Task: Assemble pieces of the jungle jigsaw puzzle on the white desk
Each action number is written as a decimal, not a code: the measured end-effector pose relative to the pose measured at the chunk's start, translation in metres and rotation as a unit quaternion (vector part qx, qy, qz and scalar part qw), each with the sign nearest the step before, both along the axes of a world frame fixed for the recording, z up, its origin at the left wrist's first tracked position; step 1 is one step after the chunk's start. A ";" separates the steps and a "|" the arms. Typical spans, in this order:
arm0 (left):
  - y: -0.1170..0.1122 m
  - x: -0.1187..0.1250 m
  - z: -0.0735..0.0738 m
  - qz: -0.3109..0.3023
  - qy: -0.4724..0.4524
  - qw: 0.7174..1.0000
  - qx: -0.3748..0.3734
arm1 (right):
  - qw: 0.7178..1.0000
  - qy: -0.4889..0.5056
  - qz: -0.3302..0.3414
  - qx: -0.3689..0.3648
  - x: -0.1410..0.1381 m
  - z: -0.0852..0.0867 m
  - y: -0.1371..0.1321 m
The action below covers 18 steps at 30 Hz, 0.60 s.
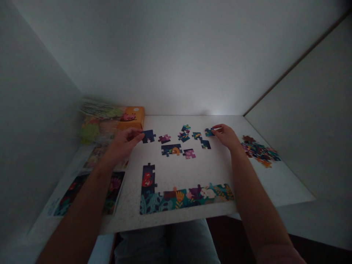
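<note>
You can read no word, brand or number here. At your 10 o'clock, the orange box bears a small white round mark near its top, too small for you to make out. At 8 o'clock, the pale margin of the picture sheet has faint specks, illegible to you. On the puzzle pieces toward 12 o'clock, you can make out no lettering.

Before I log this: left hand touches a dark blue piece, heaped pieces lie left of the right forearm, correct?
No: the head view shows the heaped pieces right of the right forearm; the left hand does touch a dark blue piece.
</note>
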<state>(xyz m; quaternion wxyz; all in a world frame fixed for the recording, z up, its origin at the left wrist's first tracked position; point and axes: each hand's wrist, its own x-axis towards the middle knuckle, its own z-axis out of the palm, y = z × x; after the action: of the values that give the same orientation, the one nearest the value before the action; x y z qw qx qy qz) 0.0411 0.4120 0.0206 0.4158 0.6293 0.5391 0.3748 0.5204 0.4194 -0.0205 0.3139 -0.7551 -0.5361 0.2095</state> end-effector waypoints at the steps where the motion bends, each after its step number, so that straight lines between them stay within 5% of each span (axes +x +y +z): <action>1: 0.000 -0.001 0.000 -0.008 0.010 1.000 0.006 | 1.000 -0.001 0.003 0.005 0.000 0.000 -0.001; 12: -0.007 -0.001 0.000 -0.078 0.109 0.991 0.021 | 0.999 -0.037 0.022 -0.008 0.009 -0.009 0.003; 18: 0.001 -0.006 -0.023 -0.144 0.132 0.981 0.001 | 0.998 -0.055 -0.015 -0.032 0.020 -0.030 0.014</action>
<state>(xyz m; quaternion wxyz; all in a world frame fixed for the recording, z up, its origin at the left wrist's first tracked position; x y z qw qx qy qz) 0.0353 0.4130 -0.0027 0.3896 0.7451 0.4924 0.2250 0.5403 0.4339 -0.0500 0.2625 -0.7830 -0.5344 0.1799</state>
